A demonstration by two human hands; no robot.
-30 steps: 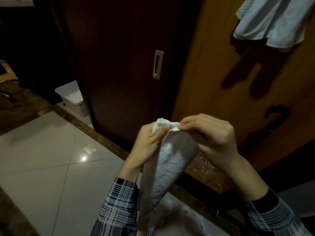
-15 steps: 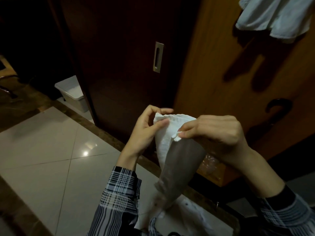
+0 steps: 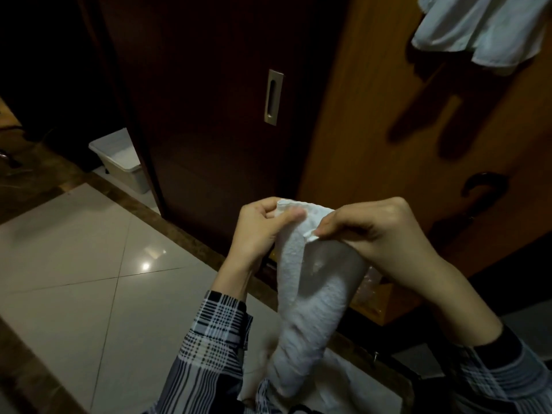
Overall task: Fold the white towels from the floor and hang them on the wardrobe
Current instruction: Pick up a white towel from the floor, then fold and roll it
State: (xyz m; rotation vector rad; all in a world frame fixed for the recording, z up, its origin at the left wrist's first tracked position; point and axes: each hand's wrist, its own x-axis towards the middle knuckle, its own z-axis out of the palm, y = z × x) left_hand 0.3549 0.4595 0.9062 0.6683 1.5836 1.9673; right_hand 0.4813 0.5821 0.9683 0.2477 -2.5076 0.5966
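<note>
Before wardrobe (image 3: 373, 130): pinched towel (image 3: 310, 309) hanging vertically.

Hanging towel (image 3: 484, 28) cut off by top edge. Held towel's (image 3: 310, 297) lower end motion-blurred. White bin (image 3: 122, 162) partly hidden behind dark sliding door (image 3: 209, 115). Left corner unlit, indiscernible.

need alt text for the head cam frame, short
Two hands hold up a white towel by its top edge, the left hand and the right hand each pinching a corner while the rest hangs down. Behind stands a wooden wardrobe with another white towel draped at the upper right, above a pale tiled floor.
</note>
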